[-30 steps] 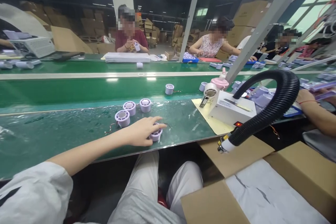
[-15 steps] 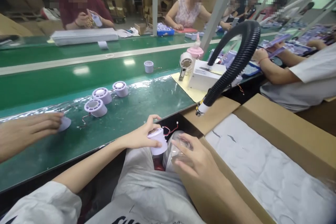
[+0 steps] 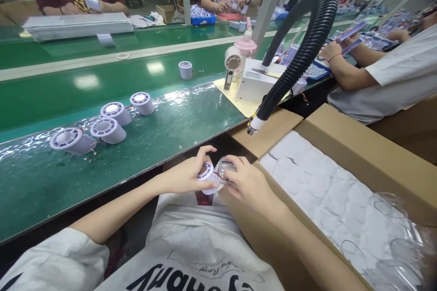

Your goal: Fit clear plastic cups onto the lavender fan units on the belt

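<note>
My left hand [image 3: 182, 175] is closed round a small lilac fan housing [image 3: 209, 187] with a slotted ring face, held above my lap. Thin red and dark wires run from the housing towards my right hand [image 3: 252, 184]. That hand grips a clear plastic cover [image 3: 228, 165], its open side facing the housing. The two parts are very close together, and fingers hide whether they touch. On the bench to the left stand several similar lilac housings, the nearest one [image 3: 108, 131] with its wires trailing.
A black flexible hose [image 3: 300, 63] arches from a white box [image 3: 257, 82] and ends in a metal nozzle. To my right, a cardboard box [image 3: 368, 145] holds white padding and clear covers [image 3: 399, 245]. One housing [image 3: 185, 70] stands on the green belt. Co-workers sit opposite and at right.
My right hand has brought the clear cover up to the housing, which has turned its slotted face more upward. Another person's hand at left has gone, leaving a housing there. The view has shifted.
</note>
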The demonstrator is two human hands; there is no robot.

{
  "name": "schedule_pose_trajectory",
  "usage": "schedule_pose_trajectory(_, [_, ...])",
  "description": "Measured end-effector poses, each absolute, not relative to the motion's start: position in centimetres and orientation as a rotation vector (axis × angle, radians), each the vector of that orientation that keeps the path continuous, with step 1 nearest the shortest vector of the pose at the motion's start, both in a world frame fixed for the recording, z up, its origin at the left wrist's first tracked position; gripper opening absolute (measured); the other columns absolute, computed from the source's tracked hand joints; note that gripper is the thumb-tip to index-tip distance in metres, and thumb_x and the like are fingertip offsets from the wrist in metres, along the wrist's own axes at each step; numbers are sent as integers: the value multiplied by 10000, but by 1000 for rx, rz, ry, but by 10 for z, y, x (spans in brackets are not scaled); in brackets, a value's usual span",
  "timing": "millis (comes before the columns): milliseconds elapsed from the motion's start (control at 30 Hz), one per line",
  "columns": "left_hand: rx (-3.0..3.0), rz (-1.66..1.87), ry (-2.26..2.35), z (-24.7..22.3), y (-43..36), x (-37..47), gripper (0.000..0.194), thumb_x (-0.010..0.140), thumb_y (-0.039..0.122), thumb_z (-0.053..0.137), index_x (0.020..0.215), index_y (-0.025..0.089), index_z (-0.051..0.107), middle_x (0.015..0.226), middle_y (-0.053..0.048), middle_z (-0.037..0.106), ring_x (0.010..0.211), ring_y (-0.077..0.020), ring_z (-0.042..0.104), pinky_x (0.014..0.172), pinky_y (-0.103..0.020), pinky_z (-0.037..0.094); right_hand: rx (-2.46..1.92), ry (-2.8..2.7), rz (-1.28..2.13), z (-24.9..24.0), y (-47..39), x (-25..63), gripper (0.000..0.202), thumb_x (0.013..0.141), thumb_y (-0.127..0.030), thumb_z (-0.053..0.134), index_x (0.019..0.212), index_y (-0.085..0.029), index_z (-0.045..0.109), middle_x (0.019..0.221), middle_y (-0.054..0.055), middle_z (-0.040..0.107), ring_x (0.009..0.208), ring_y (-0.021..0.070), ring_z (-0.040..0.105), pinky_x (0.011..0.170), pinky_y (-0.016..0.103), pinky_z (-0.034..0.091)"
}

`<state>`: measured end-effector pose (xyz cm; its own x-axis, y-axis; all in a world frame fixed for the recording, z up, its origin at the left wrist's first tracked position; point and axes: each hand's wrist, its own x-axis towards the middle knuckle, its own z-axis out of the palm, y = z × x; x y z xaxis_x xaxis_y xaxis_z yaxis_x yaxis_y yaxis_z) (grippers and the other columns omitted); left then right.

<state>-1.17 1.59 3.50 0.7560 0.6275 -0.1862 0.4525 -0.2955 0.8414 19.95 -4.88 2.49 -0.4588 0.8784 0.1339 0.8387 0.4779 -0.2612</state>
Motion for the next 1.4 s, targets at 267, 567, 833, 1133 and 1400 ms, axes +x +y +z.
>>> schedule_pose_trajectory(267, [1898, 636, 809, 2, 11, -8, 673, 561, 481, 849, 1155, 232, 651, 1091, -82, 587, 1017, -238, 591, 926, -388, 487, -1373, -1729, 1017, 29, -50, 200, 311, 936, -301, 540, 658, -193, 627, 1027, 53, 596, 896, 190, 610, 740, 311, 495])
schedule_pose_trajectory(567, [1367, 468, 684, 3, 2, -6, 680, 698, 266, 793, 1323, 225, 528, 1284, -109, 613, 1096, -238, 634, 948, -391, 524, -1260, -1263, 1281, 20, -47, 209, 292, 795, -425, 714, 608, -204, 682, 1026, 76, 707, 1040, 274, 643, 783, 364, 564])
schedule_pose_trajectory(833, [1168, 460, 616, 6, -5, -12, 602, 771, 318, 738, 1330, 265, 522, 1288, -107, 606, 1046, -252, 653, 798, -361, 585, -1149, -1896, 969, 24, -64, 219, 339, 826, -260, 735, 1148, -269, 628, 1335, 62, 584, 1224, 260, 558, 1041, 433, 471])
schedule_pose_trajectory(1133, [1274, 483, 556, 14, -10, -11, 707, 730, 208, 779, 1370, 313, 498, 1385, -84, 558, 1174, -254, 609, 965, -376, 526, -1135, -1737, 1121, 26, -74, 222, 401, 825, -252, 741, 1196, -285, 595, 1295, 47, 595, 1252, 260, 533, 1000, 412, 533])
schedule_pose_trajectory(1400, [1229, 471, 547, 8, 5, -3, 800, 687, 179, 804, 1400, 268, 452, 1381, -120, 542, 1207, -261, 573, 991, -374, 490, -1023, -1367, 1374, 7, -66, 223, 407, 783, -238, 783, 1153, -297, 623, 1270, 37, 593, 1201, 238, 555, 971, 377, 528])
